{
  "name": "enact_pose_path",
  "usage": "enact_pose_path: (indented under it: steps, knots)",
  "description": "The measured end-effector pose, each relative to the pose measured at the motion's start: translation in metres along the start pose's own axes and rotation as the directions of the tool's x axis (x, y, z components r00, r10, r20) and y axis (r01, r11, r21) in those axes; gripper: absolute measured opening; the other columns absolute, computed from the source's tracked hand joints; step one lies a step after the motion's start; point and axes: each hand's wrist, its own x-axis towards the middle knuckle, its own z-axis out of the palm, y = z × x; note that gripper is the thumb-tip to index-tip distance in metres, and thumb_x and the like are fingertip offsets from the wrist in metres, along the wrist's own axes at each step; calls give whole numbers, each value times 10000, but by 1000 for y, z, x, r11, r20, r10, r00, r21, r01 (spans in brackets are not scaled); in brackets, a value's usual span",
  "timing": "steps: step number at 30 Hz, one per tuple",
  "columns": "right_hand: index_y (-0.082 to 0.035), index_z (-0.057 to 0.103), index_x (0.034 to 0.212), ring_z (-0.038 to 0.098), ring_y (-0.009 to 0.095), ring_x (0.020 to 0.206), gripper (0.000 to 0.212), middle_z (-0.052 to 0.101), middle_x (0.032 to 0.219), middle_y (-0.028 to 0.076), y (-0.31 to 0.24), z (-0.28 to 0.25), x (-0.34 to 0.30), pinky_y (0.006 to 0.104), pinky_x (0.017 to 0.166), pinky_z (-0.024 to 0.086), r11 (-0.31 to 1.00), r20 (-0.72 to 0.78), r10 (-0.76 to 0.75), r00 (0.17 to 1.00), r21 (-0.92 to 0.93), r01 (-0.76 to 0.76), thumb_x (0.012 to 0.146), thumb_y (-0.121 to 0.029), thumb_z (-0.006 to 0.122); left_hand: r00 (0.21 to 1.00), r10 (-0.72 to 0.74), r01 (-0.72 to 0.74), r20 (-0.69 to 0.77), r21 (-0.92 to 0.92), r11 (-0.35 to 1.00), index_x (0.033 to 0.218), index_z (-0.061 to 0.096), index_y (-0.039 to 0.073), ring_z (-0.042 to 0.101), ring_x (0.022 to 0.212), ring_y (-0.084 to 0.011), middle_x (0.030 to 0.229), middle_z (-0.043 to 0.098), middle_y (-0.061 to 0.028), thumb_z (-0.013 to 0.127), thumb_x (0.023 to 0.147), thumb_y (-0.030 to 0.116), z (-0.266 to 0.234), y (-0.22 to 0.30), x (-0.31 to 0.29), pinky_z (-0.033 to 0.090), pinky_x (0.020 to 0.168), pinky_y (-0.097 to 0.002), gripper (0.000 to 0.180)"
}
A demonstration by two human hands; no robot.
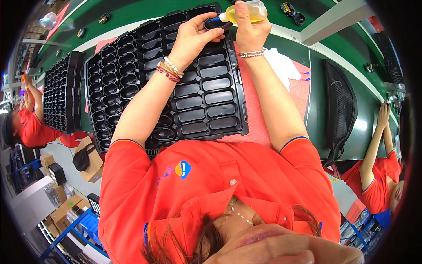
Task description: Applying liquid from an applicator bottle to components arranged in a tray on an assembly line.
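Observation:
My right hand (pixel 251 34) is wrapped round a clear squeeze bottle (pixel 256 12) of yellow liquid, tipped sideways with its nozzle and blue tip pointing left. Between the thumb and fingers of my left hand (pixel 193 38) is a small black oval case (pixel 216 23). The bottle's tip meets or nearly meets this case; which of the two I cannot tell. Below both hands lies a large black plastic tray (pixel 244 108) with rows of oval and longer rounded pockets. My left forearm crosses over it and hides some pockets.
A pink mat (pixel 296 99) lies under the tray, with a crumpled white cloth (pixel 278 66) on it. Stacked black trays (pixel 63 92) stand left, a black mesh bag (pixel 340 110) right. Small black parts (pixel 288 9) sit on the green surface beyond. Co-workers sit on both sides.

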Motion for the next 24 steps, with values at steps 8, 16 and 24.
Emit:
enact_pose_path:
  steps: [8,16,24]
  knots:
    - [8,623,759,590,97,625,253,632,677,41,3,-4,4,230,570,466,1000,-9,6,1000,9,-5,849,-228,633,1000,6,-6,-1,2,1000,1224,463,-47,646,813,-191,927,620,-122,643,809,68,0,-1,0,530,757,-271,467]
    - [-5,626,728,575,95,586,265,616,651,27,-1,-16,19,227,540,446,1000,-97,-20,995,7,20,851,-240,629,1000,7,-7,-4,6,1000,1225,467,-39,638,817,-174,941,624,-122,644,810,71,0,-1,0,525,757,-259,464]
    - [-3,612,732,573,91,592,266,618,660,29,0,-15,18,225,544,444,1000,-79,-14,997,-3,14,853,-239,633,1000,4,-4,-1,31,1000,1226,468,-33,637,815,-167,930,628,-117,641,814,73,0,-1,0,520,757,-251,459]
